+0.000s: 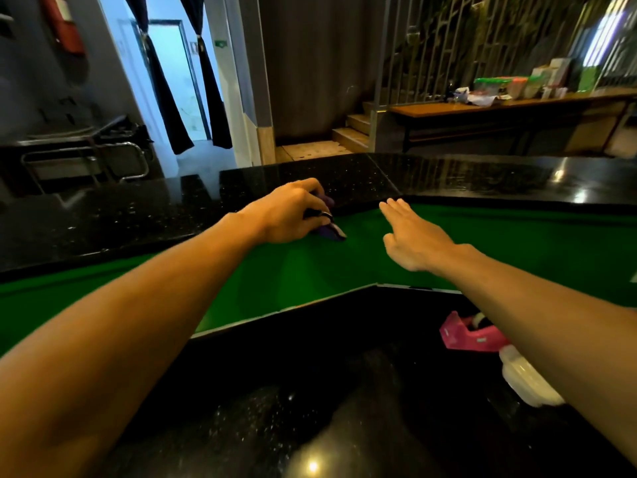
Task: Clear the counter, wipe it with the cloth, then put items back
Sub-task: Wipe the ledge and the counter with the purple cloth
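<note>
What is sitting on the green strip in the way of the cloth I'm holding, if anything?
Nothing visible does. The left hand grips the purple cloth on the green strip; only the open right hand is over it further along. The pink object and white container sit on the lower black counter, off the strip.

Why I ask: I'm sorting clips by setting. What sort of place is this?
Probably a bar or reception desk in a public venue: an angled black stone counter with a green inner ledge, a wall-mounted fire extinguisher, and a long wooden table.
</note>
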{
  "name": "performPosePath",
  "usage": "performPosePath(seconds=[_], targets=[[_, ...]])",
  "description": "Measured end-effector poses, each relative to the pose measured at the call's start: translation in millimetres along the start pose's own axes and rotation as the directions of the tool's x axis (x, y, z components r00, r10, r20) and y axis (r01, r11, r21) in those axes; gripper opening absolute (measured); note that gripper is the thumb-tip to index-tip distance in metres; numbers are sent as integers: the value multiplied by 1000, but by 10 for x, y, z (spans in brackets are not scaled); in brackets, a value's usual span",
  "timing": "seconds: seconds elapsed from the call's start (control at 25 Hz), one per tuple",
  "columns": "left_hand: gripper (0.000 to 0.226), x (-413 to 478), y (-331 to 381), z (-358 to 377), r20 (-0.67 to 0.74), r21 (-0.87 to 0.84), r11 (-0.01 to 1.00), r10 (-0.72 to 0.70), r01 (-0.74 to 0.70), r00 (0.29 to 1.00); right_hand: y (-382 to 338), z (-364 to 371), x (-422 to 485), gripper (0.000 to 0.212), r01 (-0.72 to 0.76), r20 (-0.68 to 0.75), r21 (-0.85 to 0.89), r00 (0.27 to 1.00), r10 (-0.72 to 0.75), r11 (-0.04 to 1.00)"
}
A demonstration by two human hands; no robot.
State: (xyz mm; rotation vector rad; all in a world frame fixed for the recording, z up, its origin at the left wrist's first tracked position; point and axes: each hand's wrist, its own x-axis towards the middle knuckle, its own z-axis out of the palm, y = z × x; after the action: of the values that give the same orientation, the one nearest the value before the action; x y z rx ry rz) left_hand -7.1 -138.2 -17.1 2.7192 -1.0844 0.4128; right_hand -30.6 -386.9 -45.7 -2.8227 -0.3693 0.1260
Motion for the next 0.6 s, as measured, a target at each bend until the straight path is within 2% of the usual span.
performPosePath(seconds=[0.12, 0.24, 0.32, 0.4, 0.48, 0.56, 0.6], targets=[[22, -424, 61, 152, -185, -244, 960, -184, 136, 965, -242, 230, -82, 66, 75, -17, 281, 997, -73, 957], [23, -819, 176, 419, -178, -458, 848, -382, 267, 907, -525, 542, -100, 60, 93, 16, 616, 991, -130, 782], [33, -1084, 245, 631, -140, -520, 774, -494, 361, 858, -718, 829, -163, 65, 110, 33, 693, 982, -184, 712], [52, -1355, 299, 835, -57, -632, 615, -644, 471, 763, -890, 1148, -242, 76, 181, 41, 649, 962, -271, 739], [68, -1603, 361, 970, 80, -773, 369, -750, 516, 656, -1024, 1428, -326, 85, 269, 43, 574, 934, -356, 774], [70, -1825, 396, 1067, 211, -880, 112, -777, 461, 592, -1102, 1657, -382, 73, 301, 21, 559, 926, -376, 773], [65, -1930, 410, 1101, 253, -895, 38, -777, 445, 576, -1109, 1777, -401, 58, 302, -1, 564, 931, -365, 768]])
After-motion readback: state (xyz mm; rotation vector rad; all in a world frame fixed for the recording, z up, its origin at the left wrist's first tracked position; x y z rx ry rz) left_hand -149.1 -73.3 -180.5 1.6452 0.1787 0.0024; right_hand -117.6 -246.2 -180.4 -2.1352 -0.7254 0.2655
